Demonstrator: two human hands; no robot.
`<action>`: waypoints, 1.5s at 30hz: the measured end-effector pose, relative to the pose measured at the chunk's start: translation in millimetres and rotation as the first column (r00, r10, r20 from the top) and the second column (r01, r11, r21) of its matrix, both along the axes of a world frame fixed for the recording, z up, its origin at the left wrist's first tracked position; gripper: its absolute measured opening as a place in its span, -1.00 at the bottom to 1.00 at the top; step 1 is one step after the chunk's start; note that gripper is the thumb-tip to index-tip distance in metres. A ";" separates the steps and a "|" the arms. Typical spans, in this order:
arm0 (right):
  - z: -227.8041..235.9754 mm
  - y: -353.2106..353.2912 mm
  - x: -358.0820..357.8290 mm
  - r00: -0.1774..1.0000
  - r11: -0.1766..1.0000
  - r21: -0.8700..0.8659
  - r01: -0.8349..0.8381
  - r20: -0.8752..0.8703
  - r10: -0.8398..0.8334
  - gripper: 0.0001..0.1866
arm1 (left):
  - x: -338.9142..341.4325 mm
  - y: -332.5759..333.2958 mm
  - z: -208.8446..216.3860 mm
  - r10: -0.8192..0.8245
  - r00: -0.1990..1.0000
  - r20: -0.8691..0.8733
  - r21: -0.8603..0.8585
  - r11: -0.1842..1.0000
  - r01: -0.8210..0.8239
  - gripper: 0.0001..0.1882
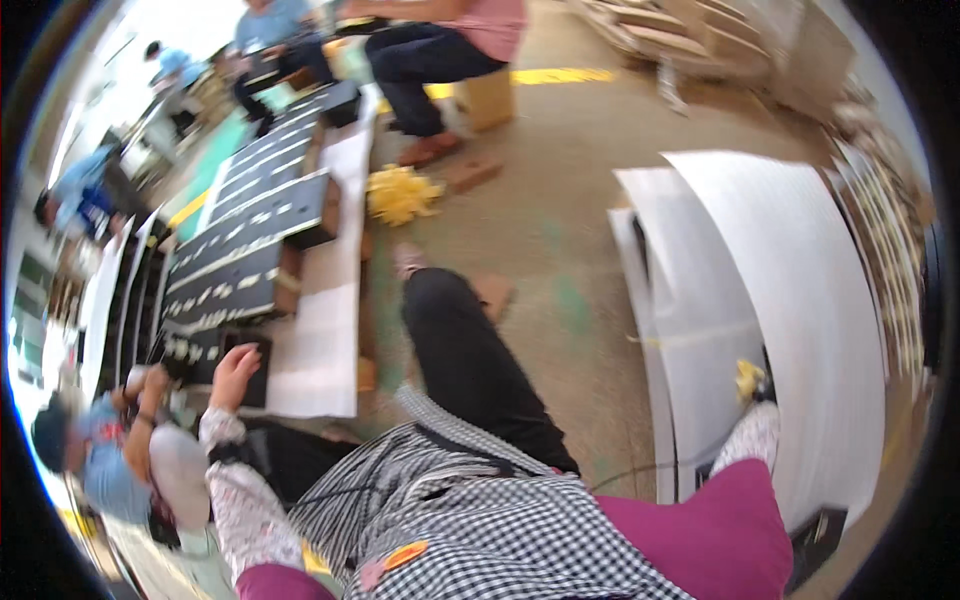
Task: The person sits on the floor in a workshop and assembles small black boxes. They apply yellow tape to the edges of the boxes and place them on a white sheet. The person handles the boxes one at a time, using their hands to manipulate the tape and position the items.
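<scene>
My left hand [235, 374] is raised over the near end of a long row of black flat boxes [225, 285] with pale strips between them. Its fingers are loosely curled together, and nothing shows in them. The nearest black box [222, 352] lies beside the fingertips. On the far right my right arm reaches in among upright white foam sheets [800, 270]. Past that cuff, small yellow material [749, 379] shows against something dark. The fingers there are blurred and partly hidden, so their grip is unclear.
A white sheet [315, 350] lies under the boxes. On the floor sit a yellow bundle of strips [402, 194] and a reddish-brown block [474, 174]. A co-worker [125, 440] reaches toward the near boxes at left; other people sit farther back. Stacked brown boards [670, 30] stand at the back.
</scene>
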State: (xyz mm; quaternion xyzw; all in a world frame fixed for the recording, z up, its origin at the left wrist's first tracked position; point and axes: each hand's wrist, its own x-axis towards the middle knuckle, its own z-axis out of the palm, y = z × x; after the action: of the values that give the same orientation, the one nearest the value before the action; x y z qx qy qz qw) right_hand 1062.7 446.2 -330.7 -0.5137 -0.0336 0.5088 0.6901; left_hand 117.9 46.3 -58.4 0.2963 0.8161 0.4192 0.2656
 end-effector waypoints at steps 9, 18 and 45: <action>90.8 18.0 -221.5 0.718 0.769 0.442 -0.462 -0.324 0.617 -0.75 | 9.3 -26.7 -18.0 0.014 0.999 0.053 -0.071 0.997 -0.010 -0.68; 378.7 -96.6 -596.4 0.127 0.136 0.737 -0.663 -0.068 0.990 -0.64 | -6.1 -28.3 -71.5 -0.088 0.990 -0.109 -0.176 0.982 0.068 -0.61; 70.0 -92.4 -183.1 0.985 0.975 -0.170 -0.144 0.074 0.158 -0.71 | -107.5 -5.8 -87.7 0.171 0.868 -0.466 -0.281 0.902 -0.329 -0.64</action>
State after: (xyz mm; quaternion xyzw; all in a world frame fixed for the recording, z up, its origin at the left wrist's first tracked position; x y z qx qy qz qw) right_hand 879.6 353.8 -260.7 -0.5861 -0.0607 0.5380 0.6028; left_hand 10.3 40.4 -146.1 0.2191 0.9475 0.2220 0.0701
